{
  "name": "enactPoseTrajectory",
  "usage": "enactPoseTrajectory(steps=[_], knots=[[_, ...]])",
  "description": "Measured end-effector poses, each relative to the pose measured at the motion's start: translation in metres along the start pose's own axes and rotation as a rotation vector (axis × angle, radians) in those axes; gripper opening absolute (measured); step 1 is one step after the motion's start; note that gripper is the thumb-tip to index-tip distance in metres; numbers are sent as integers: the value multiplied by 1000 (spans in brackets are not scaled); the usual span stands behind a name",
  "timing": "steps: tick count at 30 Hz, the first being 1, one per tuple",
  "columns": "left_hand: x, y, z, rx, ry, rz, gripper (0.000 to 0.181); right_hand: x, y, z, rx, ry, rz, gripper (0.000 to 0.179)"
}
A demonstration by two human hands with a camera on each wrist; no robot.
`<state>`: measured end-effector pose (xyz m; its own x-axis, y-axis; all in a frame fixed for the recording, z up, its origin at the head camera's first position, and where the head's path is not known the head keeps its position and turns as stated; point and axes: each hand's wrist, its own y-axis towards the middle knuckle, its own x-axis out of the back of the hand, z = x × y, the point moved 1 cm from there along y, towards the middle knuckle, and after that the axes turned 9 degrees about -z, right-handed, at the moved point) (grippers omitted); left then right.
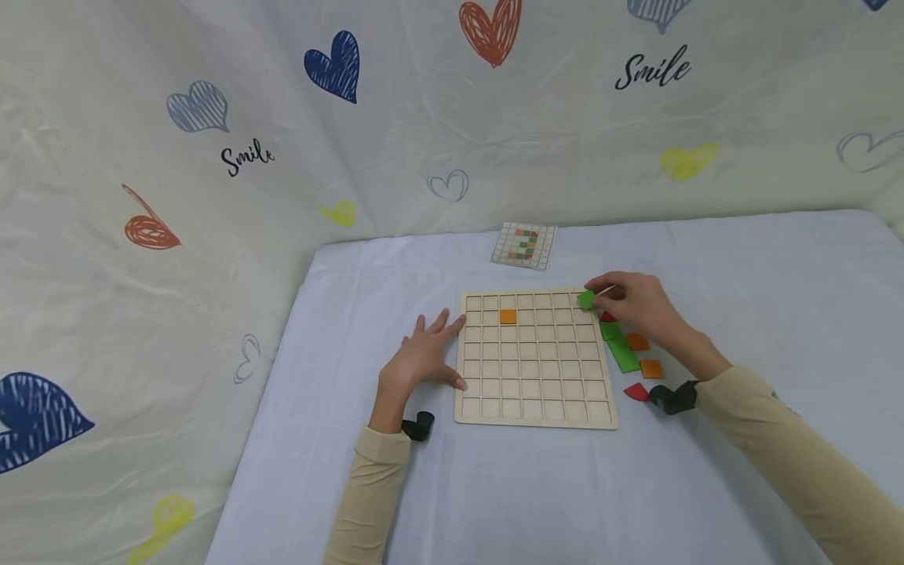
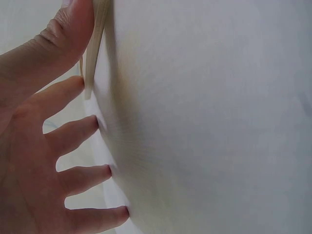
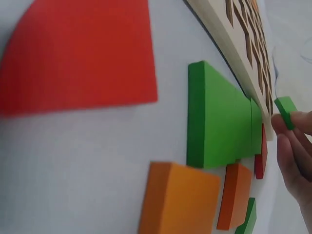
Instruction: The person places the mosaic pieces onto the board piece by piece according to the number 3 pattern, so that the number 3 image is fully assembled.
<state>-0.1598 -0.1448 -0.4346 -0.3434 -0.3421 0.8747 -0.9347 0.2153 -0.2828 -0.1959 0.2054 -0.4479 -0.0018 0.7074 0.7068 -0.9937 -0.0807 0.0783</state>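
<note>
The hands stand apart. The right hand [image 1: 636, 304] pinches a green block [image 1: 586, 300] between thumb and fingers at the far right corner of a wooden board [image 1: 534, 424]. The block sits askew to the grid lines; its face looks nearly square in the head view, so a long axis cannot be told. The left hand [image 1: 421, 353] lies with fingers spread, thumb and forefinger at the board's left edge. An orange tile [image 1: 508, 316] lies square with the grid. Right of the board, a row of green blocks [image 1: 623, 355] slants toward the near right. Surface: a white cloth [image 1: 537, 494], smooth with faint creases. Behind and to the left hangs a pale curtain [image 1: 395, 149] printed with hearts and "Smile".
</note>
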Motion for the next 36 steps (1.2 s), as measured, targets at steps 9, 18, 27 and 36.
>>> enactPoseTrajectory(steps=[9, 18, 27, 36], knots=[[-1, 0, -1, -12, -23, 7, 116, -5, 1, 6, -11, 25, 53, 35], [0, 0, 0, -3, -14, 7, 117, -13, 4, 15, 8, 46, 77, 37], [0, 2, 3, -3, -5, 3, 117, -24, 8, 22, 33, 41, 91, 37], [-1, 3, 6, -2, -3, 4, 118, -36, 11, 32, 51, 55, 107, 38]])
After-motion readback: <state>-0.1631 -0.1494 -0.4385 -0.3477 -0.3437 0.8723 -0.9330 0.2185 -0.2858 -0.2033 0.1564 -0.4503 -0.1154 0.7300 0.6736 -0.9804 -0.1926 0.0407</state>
